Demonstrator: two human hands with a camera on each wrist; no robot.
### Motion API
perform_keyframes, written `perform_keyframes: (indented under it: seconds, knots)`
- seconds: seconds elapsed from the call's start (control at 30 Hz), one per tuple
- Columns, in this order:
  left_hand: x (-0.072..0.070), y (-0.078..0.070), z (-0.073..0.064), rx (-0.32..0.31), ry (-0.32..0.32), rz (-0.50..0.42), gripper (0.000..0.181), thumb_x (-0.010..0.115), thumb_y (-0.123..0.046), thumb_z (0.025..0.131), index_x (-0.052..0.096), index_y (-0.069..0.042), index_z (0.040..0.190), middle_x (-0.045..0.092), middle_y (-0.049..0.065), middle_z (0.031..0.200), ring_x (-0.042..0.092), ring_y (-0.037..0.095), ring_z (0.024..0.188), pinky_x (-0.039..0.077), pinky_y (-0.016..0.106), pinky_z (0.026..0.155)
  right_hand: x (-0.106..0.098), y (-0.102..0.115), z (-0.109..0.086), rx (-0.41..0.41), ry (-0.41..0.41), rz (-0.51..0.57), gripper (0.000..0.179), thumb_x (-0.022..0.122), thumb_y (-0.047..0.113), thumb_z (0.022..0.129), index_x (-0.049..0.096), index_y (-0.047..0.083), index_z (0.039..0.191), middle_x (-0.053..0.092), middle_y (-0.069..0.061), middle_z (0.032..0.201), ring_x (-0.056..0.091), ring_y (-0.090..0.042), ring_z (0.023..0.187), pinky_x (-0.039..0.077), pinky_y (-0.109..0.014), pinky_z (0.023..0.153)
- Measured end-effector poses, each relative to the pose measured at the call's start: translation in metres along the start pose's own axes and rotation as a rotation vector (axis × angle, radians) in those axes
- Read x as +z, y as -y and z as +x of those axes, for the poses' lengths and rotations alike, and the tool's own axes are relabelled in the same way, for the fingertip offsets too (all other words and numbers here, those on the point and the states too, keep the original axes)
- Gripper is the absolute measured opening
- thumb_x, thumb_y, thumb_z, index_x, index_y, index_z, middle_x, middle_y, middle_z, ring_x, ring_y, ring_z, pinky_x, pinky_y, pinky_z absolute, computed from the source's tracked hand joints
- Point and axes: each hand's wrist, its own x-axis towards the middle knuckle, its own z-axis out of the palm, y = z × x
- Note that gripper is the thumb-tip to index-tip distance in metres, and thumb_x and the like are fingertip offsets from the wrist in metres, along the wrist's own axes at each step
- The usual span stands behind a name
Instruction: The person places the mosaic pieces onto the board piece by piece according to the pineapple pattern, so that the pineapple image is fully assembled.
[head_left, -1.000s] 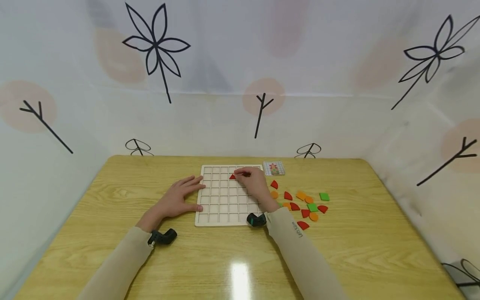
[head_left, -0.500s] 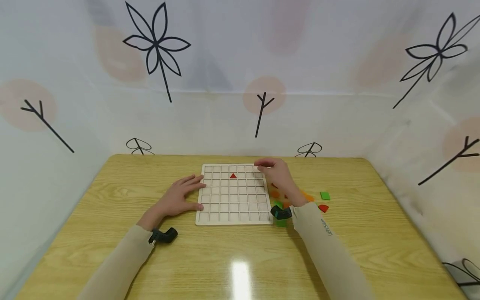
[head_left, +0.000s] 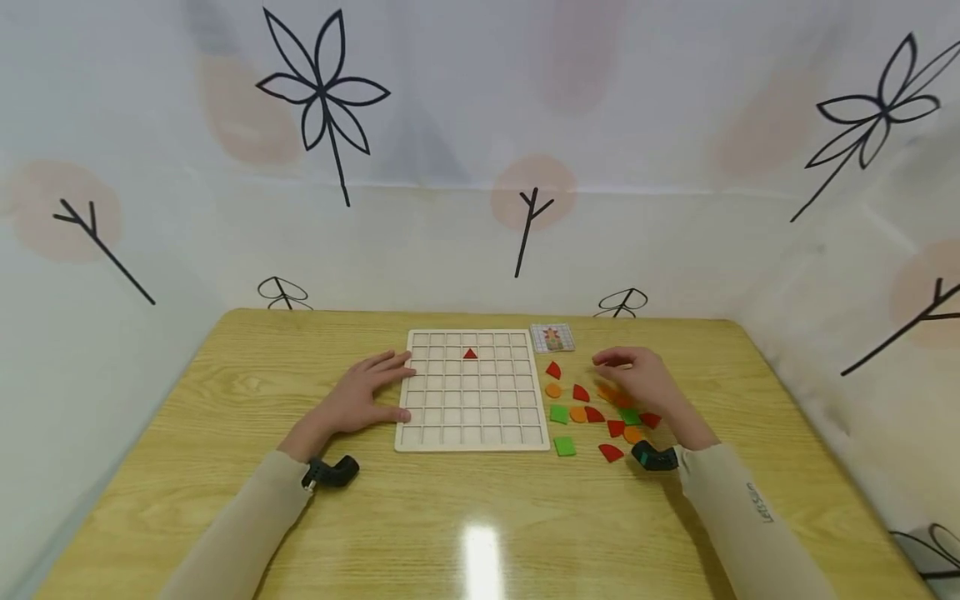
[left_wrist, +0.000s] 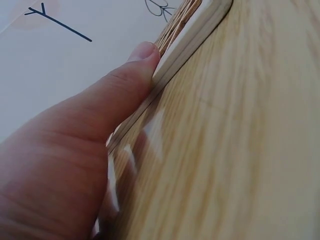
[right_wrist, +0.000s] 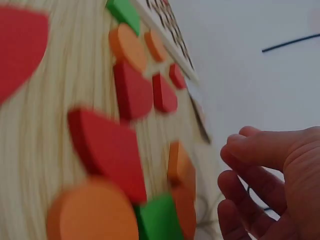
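Observation:
A pale wooden grid board (head_left: 471,402) lies on the table. One red triangle (head_left: 470,354) sits in a square of its upper part. My left hand (head_left: 360,397) rests spread along the board's left edge, its thumb (left_wrist: 120,90) on the rim in the left wrist view. Over the loose pieces on the right hovers my right hand (head_left: 641,382), fingers loosely bent, nothing between them. Below and beside it lie red quarter-circle pieces (right_wrist: 107,150), orange round pieces (right_wrist: 95,212) and green squares (head_left: 559,413). The hand partly covers some orange pieces.
A small picture card (head_left: 552,337) with a coloured figure on a grid lies off the board's upper right corner. The wood-grain table (head_left: 420,517) meets a patterned white cloth (head_left: 420,250) at its back edge. Light glares on the table's front.
My right hand has let go of the red triangle on the board and moved right, over the loose pieces. My left hand stays at the board's left edge.

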Motion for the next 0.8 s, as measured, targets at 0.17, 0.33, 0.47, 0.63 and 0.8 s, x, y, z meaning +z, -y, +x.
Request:
perform_keyframes:
  seconds: [0.17, 0.33, 0.47, 0.63, 0.8]
  knots:
    - [0.002, 0.0, 0.0, -0.004, 0.005, 0.001, 0.078, 0.072, -0.057, 0.084, 0.051, -0.019, 0.148, 0.031, 0.002, 0.161, 0.02, 0.033, 0.149, 0.013, 0.062, 0.115, -0.013, -0.014, -0.011, 0.034, 0.091, -0.026, 0.029, 0.069, 0.02, 0.096, 0.071, 0.002, 0.118, 0.069, -0.013, 0.112, 0.06, -0.027, 0.096, 0.051, -0.036, 0.081]
    - [0.002, -0.001, -0.001, -0.01, 0.003, -0.005, 0.078, 0.074, -0.056, 0.083, 0.051, -0.018, 0.148, 0.031, 0.001, 0.161, 0.02, 0.032, 0.149, 0.013, 0.061, 0.115, -0.019, -0.019, -0.013, 0.028, 0.206, -0.011, 0.04, 0.072, 0.026, 0.093, 0.067, 0.003, 0.125, 0.065, -0.014, 0.118, 0.057, -0.026, 0.099, 0.049, -0.039, 0.087]
    - [0.002, -0.003, -0.001, -0.007, 0.009, -0.012, 0.078, 0.073, -0.055, 0.084, 0.05, -0.018, 0.149, 0.031, 0.002, 0.161, 0.02, 0.033, 0.149, 0.014, 0.062, 0.115, -0.02, -0.022, -0.012, 0.007, 0.248, -0.014, 0.04, 0.074, 0.025, 0.092, 0.067, 0.002, 0.125, 0.063, -0.014, 0.119, 0.055, -0.025, 0.097, 0.047, -0.039, 0.086]
    - [0.001, -0.004, -0.001, -0.01, 0.005, 0.004, 0.077, 0.073, -0.055, 0.085, 0.05, -0.017, 0.149, 0.031, 0.002, 0.161, 0.02, 0.033, 0.149, 0.015, 0.062, 0.115, -0.02, -0.019, -0.008, 0.012, 0.277, 0.0, 0.036, 0.075, 0.018, 0.091, 0.069, 0.0, 0.122, 0.063, -0.013, 0.114, 0.054, -0.024, 0.092, 0.048, -0.035, 0.082]
    - [-0.002, -0.005, -0.001, -0.003, -0.001, 0.008, 0.077, 0.074, -0.052, 0.084, 0.051, -0.017, 0.148, 0.032, 0.003, 0.161, 0.021, 0.032, 0.149, 0.015, 0.06, 0.115, -0.021, -0.015, -0.006, 0.027, 0.291, 0.01, 0.03, 0.074, 0.013, 0.091, 0.07, -0.001, 0.118, 0.063, -0.013, 0.11, 0.054, -0.024, 0.089, 0.049, -0.036, 0.08]
